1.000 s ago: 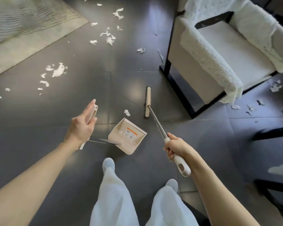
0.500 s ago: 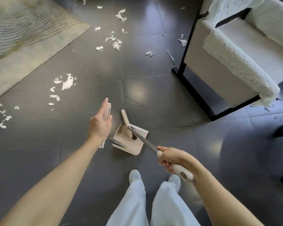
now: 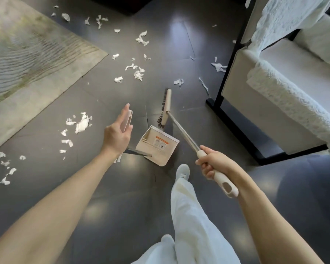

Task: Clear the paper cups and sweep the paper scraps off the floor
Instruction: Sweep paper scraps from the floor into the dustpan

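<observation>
White paper scraps (image 3: 137, 70) lie scattered over the dark floor, with another cluster (image 3: 79, 123) left of my hands and several pieces (image 3: 218, 66) by the armchair. My left hand (image 3: 117, 135) holds the top of the beige dustpan's long handle (image 3: 129, 119). The dustpan (image 3: 157, 145) sits on the floor, its mouth facing away from me. My right hand (image 3: 214, 164) grips the broom's white handle (image 3: 224, 182). The broom head (image 3: 166, 105) rests on the floor just beyond the pan. No paper cups are in view.
A pale rug (image 3: 27, 54) covers the floor at the upper left. A cream armchair with a black frame (image 3: 234, 119) and fluffy throw stands at the right. My white-trousered legs and shoes (image 3: 182, 171) are just behind the dustpan.
The broom head has moved out of the dustpan and forward onto the floor. My left hand still holds the dustpan handle, and I have stepped forward.
</observation>
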Motion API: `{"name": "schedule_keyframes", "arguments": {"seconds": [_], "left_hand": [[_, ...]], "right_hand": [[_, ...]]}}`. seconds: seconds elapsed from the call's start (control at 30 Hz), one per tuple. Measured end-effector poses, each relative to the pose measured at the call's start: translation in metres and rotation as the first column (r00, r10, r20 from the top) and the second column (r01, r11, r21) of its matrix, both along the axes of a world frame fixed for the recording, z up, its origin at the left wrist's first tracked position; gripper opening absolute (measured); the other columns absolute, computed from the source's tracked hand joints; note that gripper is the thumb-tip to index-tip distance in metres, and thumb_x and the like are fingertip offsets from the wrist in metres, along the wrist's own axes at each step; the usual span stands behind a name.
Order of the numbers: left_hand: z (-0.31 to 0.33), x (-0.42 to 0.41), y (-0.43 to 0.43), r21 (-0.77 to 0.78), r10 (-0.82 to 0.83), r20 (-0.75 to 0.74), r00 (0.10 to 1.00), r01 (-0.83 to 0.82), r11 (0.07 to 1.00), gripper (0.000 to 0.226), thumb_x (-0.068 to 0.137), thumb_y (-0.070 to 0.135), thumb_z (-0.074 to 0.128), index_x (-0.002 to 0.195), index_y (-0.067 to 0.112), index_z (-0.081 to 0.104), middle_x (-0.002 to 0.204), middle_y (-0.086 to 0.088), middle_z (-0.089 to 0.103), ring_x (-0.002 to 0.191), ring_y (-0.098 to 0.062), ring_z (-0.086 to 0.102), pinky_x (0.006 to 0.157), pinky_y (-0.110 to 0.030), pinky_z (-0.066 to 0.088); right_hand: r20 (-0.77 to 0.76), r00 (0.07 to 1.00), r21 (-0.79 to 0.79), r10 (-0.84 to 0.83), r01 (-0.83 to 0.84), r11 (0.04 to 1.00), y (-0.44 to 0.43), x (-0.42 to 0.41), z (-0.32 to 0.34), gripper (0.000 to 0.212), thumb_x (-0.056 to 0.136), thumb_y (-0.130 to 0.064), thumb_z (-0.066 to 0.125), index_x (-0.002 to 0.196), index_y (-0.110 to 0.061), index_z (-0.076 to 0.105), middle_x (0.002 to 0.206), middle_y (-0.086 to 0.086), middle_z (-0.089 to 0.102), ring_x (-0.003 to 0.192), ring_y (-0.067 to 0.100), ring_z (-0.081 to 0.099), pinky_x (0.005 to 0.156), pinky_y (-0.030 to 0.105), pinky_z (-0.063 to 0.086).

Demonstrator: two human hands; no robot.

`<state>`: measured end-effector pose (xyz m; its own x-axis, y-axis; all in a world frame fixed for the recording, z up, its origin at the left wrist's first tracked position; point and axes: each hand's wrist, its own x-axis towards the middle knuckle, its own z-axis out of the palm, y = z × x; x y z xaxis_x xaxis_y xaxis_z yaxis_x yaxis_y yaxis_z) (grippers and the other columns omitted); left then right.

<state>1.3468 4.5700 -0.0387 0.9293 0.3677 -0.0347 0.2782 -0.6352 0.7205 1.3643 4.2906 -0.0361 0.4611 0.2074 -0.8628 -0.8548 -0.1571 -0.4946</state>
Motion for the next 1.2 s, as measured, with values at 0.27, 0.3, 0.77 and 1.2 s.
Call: {"name": "schedule_keyframes", "arguments": {"seconds": [0.27, 0.3, 0.77, 1.2], "left_hand": [[0.007, 0.188, 0.019, -0.017, -0.087, -0.069, 0.994, 0.086, 0.996, 0.064, 0.093, 0.006, 0.055, 0.146, 0.033, 0.033, 0.134, 0.009, 0.054, 0.121, -0.011, 0.052, 0.091, 0.0, 0.026], [0.005, 0.208, 0.023, -0.027, -0.105, -0.078, 0.991, 0.103, 0.994, 0.064, 0.093, 0.006, 0.055, 0.146, 0.034, 0.033, 0.134, 0.009, 0.054, 0.121, -0.009, 0.052, 0.091, 0.001, 0.025], [-0.038, 0.43, 0.072, -0.01, -0.378, -0.132, 0.916, 0.38, 0.925, 0.066, 0.094, 0.01, 0.053, 0.148, 0.033, 0.025, 0.131, 0.004, 0.059, 0.116, -0.022, 0.058, 0.096, -0.022, 0.038], [-0.041, 0.494, 0.131, -0.095, -0.521, -0.103, 0.847, 0.513, 0.853, 0.068, 0.092, 0.005, 0.051, 0.146, 0.04, 0.029, 0.132, -0.001, 0.058, 0.118, -0.025, 0.058, 0.101, -0.039, 0.045]], "right_hand": [[0.0, 0.991, -0.013, -0.131, 0.131, 0.991, 0.007, 0.179, -0.01, 0.082, 0.091, 0.007, 0.052, 0.152, -0.032, 0.016, 0.049, 0.001, 0.044, 0.034, 0.004, 0.036, 0.032, 0.016, 0.032], [0.0, 0.99, -0.031, -0.139, 0.139, 0.99, 0.007, 0.197, -0.011, 0.081, 0.091, 0.007, 0.052, 0.152, -0.032, 0.016, 0.05, 0.001, 0.044, 0.034, 0.004, 0.037, 0.032, 0.016, 0.033], [-0.251, 0.964, -0.26, -0.087, 0.02, 0.965, 0.073, 0.301, -0.076, 0.082, 0.085, 0.005, 0.037, 0.15, -0.041, 0.019, 0.058, 0.004, 0.046, 0.04, 0.009, 0.035, 0.037, 0.019, 0.032], [-0.208, 0.978, -0.153, -0.017, -0.015, 0.988, 0.1, 0.343, 0.018, 0.08, 0.085, 0.01, 0.042, 0.146, -0.04, 0.03, 0.053, 0.004, 0.038, 0.037, 0.009, 0.03, 0.032, 0.015, 0.026]]}}
